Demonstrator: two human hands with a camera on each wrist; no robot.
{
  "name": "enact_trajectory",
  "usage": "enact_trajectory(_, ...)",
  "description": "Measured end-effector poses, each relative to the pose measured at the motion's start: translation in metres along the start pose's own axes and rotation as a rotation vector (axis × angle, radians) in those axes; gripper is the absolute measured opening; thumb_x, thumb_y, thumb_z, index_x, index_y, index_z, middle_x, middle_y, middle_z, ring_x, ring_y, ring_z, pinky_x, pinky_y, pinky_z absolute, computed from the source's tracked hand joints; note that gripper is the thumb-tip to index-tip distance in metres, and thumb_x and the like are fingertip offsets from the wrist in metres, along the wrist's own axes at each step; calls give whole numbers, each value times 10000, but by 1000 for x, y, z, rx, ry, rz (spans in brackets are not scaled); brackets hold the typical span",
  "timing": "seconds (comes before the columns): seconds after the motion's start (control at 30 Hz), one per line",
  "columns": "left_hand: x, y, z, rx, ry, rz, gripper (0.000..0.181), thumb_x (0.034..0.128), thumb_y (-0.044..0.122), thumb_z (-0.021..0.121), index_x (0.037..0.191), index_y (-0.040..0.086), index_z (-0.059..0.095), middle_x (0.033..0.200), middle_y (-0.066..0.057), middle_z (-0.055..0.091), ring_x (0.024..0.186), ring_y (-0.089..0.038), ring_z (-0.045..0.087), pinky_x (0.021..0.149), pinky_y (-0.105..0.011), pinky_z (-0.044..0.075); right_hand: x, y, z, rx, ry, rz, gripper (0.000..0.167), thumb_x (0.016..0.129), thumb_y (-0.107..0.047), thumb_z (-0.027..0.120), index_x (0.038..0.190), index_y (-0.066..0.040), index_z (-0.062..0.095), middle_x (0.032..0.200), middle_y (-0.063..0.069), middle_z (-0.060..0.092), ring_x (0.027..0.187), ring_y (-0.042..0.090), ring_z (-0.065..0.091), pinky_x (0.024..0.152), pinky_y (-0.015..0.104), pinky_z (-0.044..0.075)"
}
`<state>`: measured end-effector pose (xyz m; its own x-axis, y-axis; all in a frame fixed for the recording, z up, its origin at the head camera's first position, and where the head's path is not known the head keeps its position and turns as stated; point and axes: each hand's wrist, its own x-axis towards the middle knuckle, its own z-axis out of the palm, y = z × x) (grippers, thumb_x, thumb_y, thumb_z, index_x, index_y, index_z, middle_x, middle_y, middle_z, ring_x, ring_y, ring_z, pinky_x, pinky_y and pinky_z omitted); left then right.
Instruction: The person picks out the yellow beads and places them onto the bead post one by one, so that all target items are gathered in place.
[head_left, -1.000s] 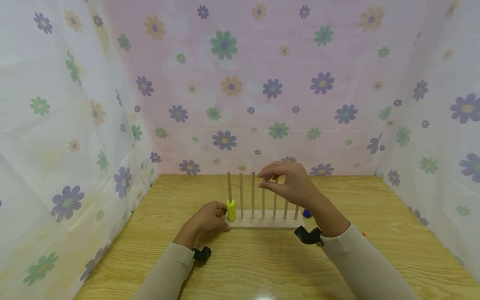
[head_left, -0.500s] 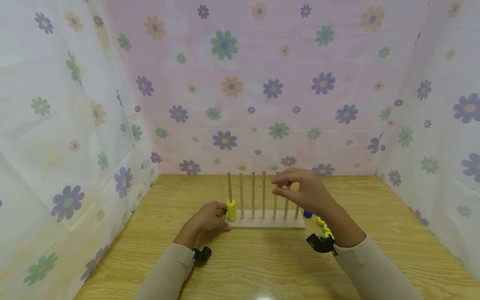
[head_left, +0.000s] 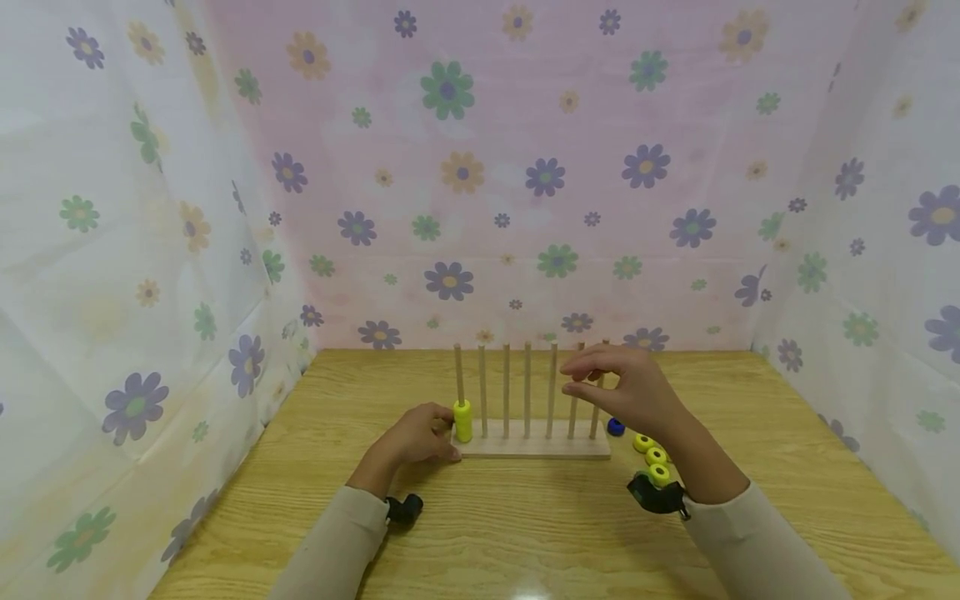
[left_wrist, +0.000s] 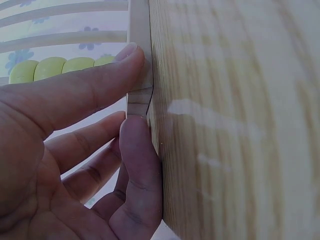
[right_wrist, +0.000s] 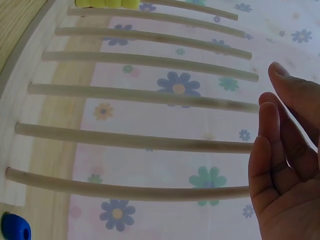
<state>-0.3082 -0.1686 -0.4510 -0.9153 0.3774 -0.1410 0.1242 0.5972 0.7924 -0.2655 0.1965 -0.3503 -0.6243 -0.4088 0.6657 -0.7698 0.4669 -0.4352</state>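
Note:
A wooden peg rack (head_left: 532,448) with a row of upright dowels stands on the table. Yellow beads (head_left: 462,422) are stacked low on its leftmost dowel. At that end my left hand (head_left: 412,435) holds the base; the left wrist view has the thumb over the base (left_wrist: 140,30) and a fingertip against its end. My right hand (head_left: 626,385) hovers by the tops of the right-hand dowels, fingers loosely bent. Between its thumb and fingers there is nothing, as the right wrist view also shows of the hand (right_wrist: 287,155).
Right of the rack lie a blue bead (head_left: 616,427) and loose yellow beads (head_left: 656,456), partly beside the right wrist's black camera mount (head_left: 654,493). Another black mount (head_left: 405,508) sits at the left wrist. Flowered cloth (head_left: 510,125) walls the wooden table (head_left: 517,525) behind and at both sides.
My right hand has moved right and slightly down along the dowel tops, uncovering the middle dowels and the loose yellow beads. My left hand and the rack have stayed put.

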Motion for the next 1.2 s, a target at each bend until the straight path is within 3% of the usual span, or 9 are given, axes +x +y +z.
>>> enact_trajectory(0.33,1,0,1,-2,-9,-5,684,808,162,907,1421,74,617,885,-80,674,598,-146,542,584,-306,497,-17,11,-4,7,-10,37,275,880,-161,846,1094,-321,783,1040,-89,765,864,16,668,733,299,590)
enact_trajectory(0.57,1,-1,0,20,6,-7,690,805,170,911,1424,82,617,1186,-82,672,662,-168,590,617,-324,531,-27,16,-7,-9,4,44,294,866,-139,856,1083,-323,783,1070,-113,754,863,16,661,735,276,584)
enact_trajectory(0.67,1,-1,1,15,7,-7,687,805,165,911,1421,82,620,1239,-89,666,667,-168,600,621,-324,536,-31,17,-9,-14,5,57,289,866,-143,856,1080,-323,783,1069,-112,759,864,20,669,737,261,581)
enact_trajectory(0.97,1,2,0,22,5,1,684,808,184,910,1420,87,622,1241,-96,663,645,-163,564,608,-320,507,-46,31,-13,2,-19,95,279,892,-117,828,1110,-286,783,1070,-50,762,859,44,680,741,210,565)
enact_trajectory(1.2,0,1,0,2,-2,-23,705,804,173,913,1433,83,607,1078,-80,668,633,-160,575,603,-317,524,-54,45,-16,-31,-49,143,210,908,-159,818,1101,-237,792,1077,-45,756,856,46,677,746,226,568)
